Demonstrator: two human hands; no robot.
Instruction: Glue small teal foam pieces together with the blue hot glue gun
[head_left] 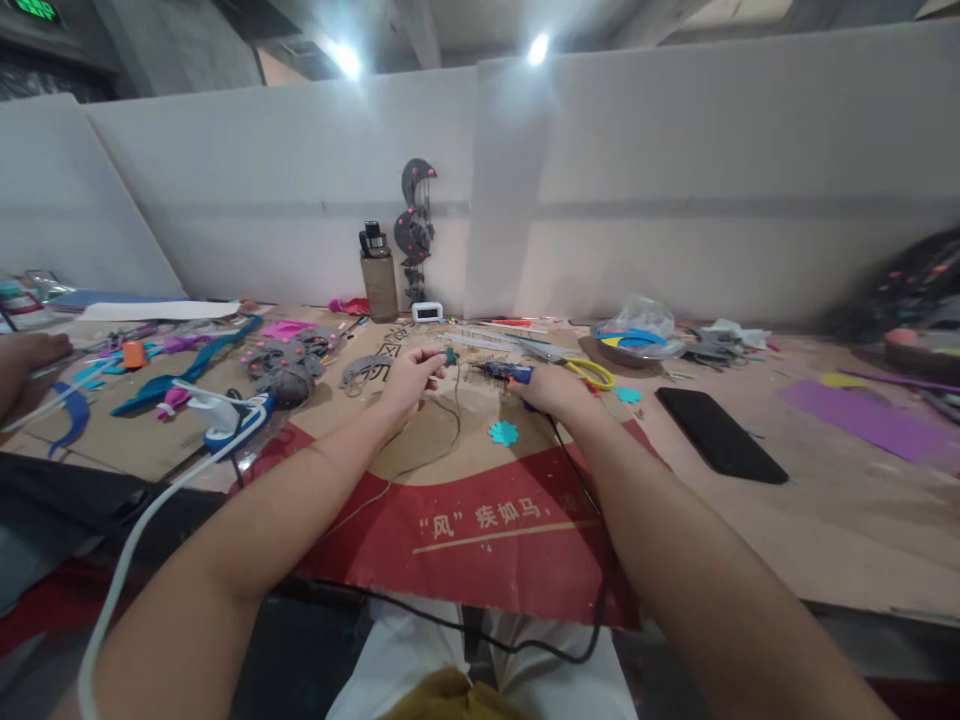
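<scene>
My left hand point(409, 378) is closed in a pinch on a small teal piece point(451, 356), from which a thin dark wire point(458, 405) hangs down to the cardboard. My right hand point(546, 388) is wrapped round the handle of a blue glue gun point(504, 372), whose nozzle points left toward the teal piece. The gun's black cable point(577, 480) runs back along my right forearm. A teal foam flower point(504, 433) lies on the cardboard between my arms, and a second one point(628, 395) lies right of my right hand.
Yellow-handled scissors point(592, 372) lie beside my right hand, a black phone point(720, 435) farther right. A bottle point(379, 272) and grey hanging decoration point(415, 232) stand at the back wall. Foam scraps and another white-and-blue glue gun point(229, 415) crowd the left. Another person's hand point(26, 360) rests far left.
</scene>
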